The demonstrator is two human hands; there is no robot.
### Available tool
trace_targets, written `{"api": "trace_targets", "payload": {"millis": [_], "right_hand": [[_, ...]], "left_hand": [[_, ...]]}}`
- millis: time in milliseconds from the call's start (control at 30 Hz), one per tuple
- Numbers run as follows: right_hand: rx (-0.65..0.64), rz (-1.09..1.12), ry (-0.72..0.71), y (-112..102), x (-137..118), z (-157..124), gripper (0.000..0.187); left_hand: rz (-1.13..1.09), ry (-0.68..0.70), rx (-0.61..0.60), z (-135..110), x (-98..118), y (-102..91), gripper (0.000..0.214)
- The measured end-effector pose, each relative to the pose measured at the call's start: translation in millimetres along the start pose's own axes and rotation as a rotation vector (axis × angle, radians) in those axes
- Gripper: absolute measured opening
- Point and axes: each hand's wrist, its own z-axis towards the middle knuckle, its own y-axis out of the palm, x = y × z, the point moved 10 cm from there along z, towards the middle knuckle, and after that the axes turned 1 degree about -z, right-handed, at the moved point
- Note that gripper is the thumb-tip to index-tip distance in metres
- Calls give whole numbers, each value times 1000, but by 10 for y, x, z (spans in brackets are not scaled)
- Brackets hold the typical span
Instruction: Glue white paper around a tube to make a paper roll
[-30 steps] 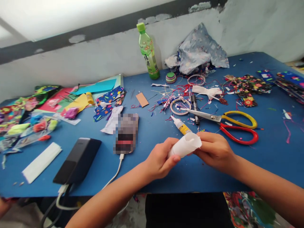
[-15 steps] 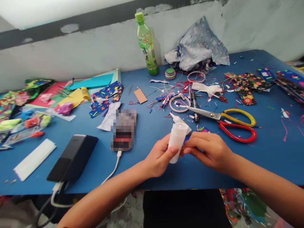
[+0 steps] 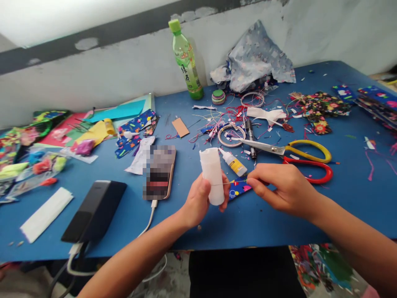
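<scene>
A white paper-like tube [image 3: 212,174] stands nearly upright in my left hand [image 3: 198,198], whose thumb and fingers are closed around it. Across the tube's middle runs a thin thread [image 3: 231,182], stretched to the right. Its other end is pinched between the thumb and forefinger of my right hand [image 3: 276,186]. Behind the thread, a small glue bottle [image 3: 235,164] with a yellow label and pointed nozzle lies on the table. A piece of blue patterned fabric [image 3: 239,188] rests under the thread, partly hidden by my hands.
Large scissors [image 3: 307,151] with yellow and red handles lie beyond my right hand, beside a black marker [image 3: 249,131]. Thread scraps and a tape roll [image 3: 231,135] are behind. A phone [image 3: 159,171] and a black power bank [image 3: 94,211] sit left; a green tea bottle [image 3: 187,62] stands at the back.
My left hand has moved left with the tube and turned it more upright. My right hand has drawn away to the right, pulling the thread straight. The glue bottle and fabric show more.
</scene>
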Motion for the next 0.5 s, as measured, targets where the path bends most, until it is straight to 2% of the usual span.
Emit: {"api": "trace_targets", "payload": {"millis": [233,333,500], "right_hand": [[7,-25,22,-23,18,-5,22],[33,-47,46,-54,40,-1,17],[90,-105,59,-122,61,-10,15]], "left_hand": [[132,39,15,-3,48,-21,52],[254,11,107,14,83,-68,48],[613,4,251,-3,176,-169,26]]}}
